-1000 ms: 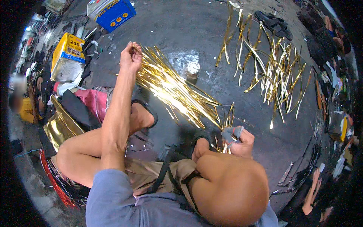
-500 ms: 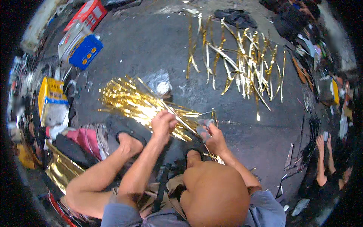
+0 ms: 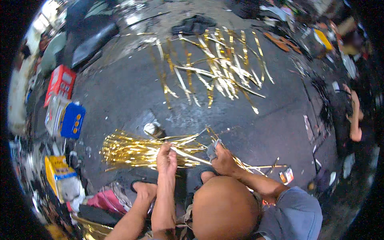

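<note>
My left hand (image 3: 166,162) is closed, pinching one end of a pale gold strip (image 3: 191,156). It is over a bundle of shiny gold strips (image 3: 126,152) lying on the dark floor. The strip stretches across to my right hand (image 3: 225,161), whose closed fingers grip a grey cloth (image 3: 213,149). The strip reaches this hand, but its far end there is hidden. More thin gold strips (image 3: 258,168) trail out past my right hand. Further off, several loose gold and whitish strips (image 3: 224,74) lie scattered and crossing each other.
A whitish round object (image 3: 152,129) stands beside the bundle. Leftward are a red box (image 3: 66,80), a blue-sided box (image 3: 73,122) and a yellow box (image 3: 56,167). Dark footwear (image 3: 195,25) and brown sandals (image 3: 282,42) lie beyond the strips. Another person's arm (image 3: 355,120) shows at the right.
The whole view has shifted, so the scattered strips and boxes appear further left. Both hands keep their closed grips. The strip still spans between them.
</note>
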Demonstrator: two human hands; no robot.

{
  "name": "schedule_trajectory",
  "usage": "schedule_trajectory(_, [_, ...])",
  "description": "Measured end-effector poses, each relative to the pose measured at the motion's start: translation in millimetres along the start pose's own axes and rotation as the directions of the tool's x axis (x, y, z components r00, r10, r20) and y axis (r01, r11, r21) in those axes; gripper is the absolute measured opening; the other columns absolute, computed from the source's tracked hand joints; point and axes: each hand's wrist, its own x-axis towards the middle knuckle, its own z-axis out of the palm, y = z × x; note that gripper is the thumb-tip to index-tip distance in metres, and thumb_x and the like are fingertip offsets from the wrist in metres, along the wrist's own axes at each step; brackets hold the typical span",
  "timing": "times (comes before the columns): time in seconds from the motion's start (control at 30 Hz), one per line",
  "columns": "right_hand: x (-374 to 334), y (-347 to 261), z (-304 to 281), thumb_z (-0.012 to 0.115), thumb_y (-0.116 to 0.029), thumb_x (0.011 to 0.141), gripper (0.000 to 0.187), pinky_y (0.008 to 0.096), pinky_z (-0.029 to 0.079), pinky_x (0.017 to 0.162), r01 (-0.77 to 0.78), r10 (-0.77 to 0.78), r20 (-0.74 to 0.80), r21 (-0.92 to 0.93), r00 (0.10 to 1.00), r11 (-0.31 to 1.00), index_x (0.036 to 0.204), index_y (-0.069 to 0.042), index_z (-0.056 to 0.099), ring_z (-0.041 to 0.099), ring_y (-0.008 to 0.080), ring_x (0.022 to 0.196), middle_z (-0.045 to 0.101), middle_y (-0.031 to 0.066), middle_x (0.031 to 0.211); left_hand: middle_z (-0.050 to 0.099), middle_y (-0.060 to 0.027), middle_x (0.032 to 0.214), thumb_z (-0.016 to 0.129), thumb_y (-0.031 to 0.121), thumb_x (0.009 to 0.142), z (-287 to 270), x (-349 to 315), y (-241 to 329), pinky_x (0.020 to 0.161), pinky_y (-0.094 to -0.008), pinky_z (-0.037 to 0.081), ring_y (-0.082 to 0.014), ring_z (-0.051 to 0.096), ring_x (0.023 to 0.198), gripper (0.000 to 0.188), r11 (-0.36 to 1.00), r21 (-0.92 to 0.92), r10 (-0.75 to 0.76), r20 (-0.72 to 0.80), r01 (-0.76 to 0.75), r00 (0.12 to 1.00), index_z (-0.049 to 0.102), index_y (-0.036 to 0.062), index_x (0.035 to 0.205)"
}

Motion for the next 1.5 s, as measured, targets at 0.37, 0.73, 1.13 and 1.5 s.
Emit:
schedule_trajectory(0.37, [-133,103,-49,0.061,-0.014,0.088,0.038,0.0472,0.048,0.075,-0.3,0.282,-0.277,-0.023,0.919,0.954,0.121,0.002,0.051,0.064,0.0412,0.085,0.065,0.025,0.09,0.065,-0.0142,0.106,0.06,-0.001,0.091,-24,62,64,0.086,-0.0285,0.059,-0.0214,0.066,0.096,0.028,0.989,-0.017,0.147,0.339,-0.15,0.929,0.056,-0.0086,0.118])
schedule_trajectory(0.73, [120,187,-191,0.059,-0.01,0.09,0.047,0.0387,0.053,0.083,0.049,0.03,-0.651,0.103,0.759,0.993,0.135,-0.006,0.044,0.067,0.028,0.098,0.061,0.0138,0.128,0.072,-0.0093,0.087,0.066,0.004,0.087,88,-42,-84,0.062,-0.0238,0.052,-0.0155,0.068,0.072,0.018,0.621,0.777,-0.366,0.172,0.103,0.915,0.069,-0.0009,0.105])
schedule_trajectory(1.13, [300,164,-258,0.056,-0.012,0.083,0.076,0.0356,0.057,0.061,-0.272,0.385,-0.603,0.274,0.699,0.923,0.144,0.013,0.02,0.072,0.0258,0.063,0.069,0.0268,0.098,0.071,-0.0077,0.082,0.067,0.003,0.085,49,-40,-71,0.059,-0.0228,0.049,-0.0134,0.067,0.071,0.019,0.638,0.759,-0.255,0.047,0.132,0.966,0.07,-0.0004,0.104])
schedule_trajectory(1.5, [55,33,-202,0.042,-0.052,0.102,0.056,0.0445,0.055,0.086,0.271,0.004,-0.29,0.899,0.957,0.345,0.112,0.001,0.057,0.068,0.0319,0.092,0.063,0.0119,0.084,0.066,-0.0093,0.108,0.072,0.001,0.083,131,-59,-79,0.075,-0.0238,0.052,-0.0119,0.064,0.092,0.04,0.668,0.659,-0.171,0.588,-0.345,0.791,0.061,-0.0025,0.121])
